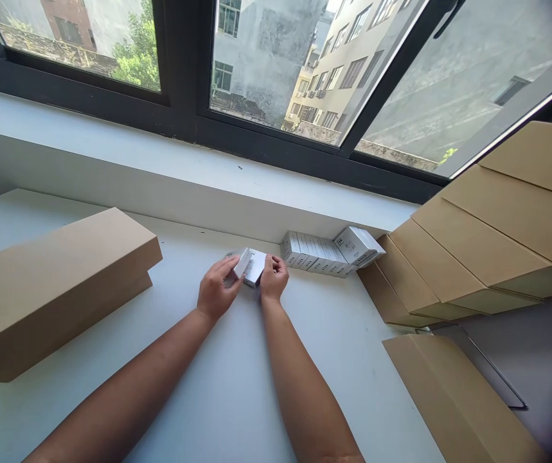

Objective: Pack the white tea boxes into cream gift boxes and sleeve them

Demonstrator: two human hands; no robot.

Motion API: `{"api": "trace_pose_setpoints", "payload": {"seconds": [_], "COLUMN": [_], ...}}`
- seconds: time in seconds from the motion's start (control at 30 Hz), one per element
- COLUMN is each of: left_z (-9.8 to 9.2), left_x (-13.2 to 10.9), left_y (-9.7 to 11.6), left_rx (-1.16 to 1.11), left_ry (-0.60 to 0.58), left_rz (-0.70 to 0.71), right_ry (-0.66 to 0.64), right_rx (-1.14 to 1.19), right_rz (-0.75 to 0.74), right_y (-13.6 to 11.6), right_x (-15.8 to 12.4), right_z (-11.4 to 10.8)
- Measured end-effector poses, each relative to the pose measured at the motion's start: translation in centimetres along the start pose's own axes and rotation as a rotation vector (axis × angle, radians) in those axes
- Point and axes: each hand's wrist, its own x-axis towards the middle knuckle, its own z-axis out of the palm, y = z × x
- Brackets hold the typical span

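Note:
Close together near the back of the white table (237, 399), both of my hands hold small white cartons. My left hand (216, 289) is closed around one small white box (242, 263), which is tilted with a narrow side showing. In my right hand (274, 278) is another small white box (255, 267), gripped at its right edge, with dark print on its face. The two boxes touch or nearly touch; my fingers hide parts of both. Just right of my hands stands a row of similar white boxes (311, 252), with a few leaning boxes (353, 244) at its right end.
A long brown cardboard box (63, 283) lies at the left. Several brown cartons (468, 225) lean in a row at the right, and another brown carton (454, 392) lies nearer at the lower right. Behind the table runs a white window sill (198, 164) below dark-framed windows.

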Motion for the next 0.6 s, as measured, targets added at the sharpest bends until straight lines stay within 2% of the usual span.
{"api": "trace_pose_setpoints", "payload": {"seconds": [0.17, 0.37, 0.6], "left_z": [0.03, -0.15, 0.05], "left_x": [0.0, -0.05, -0.29], "left_y": [0.48, 0.65, 0.75], "left_rx": [-0.026, -0.001, 0.048], "left_ry": [-0.053, -0.127, -0.117], "left_rz": [0.096, 0.126, 0.142], "right_ry": [-0.108, -0.262, -0.342], "right_rx": [-0.021, -0.029, 0.085], "right_rz": [0.007, 0.028, 0.1], "right_y": [-0.16, -0.4, 0.11], "right_x": [-0.33, -0.71, -0.49], "right_z": [0.1, 0.08, 0.57]}}
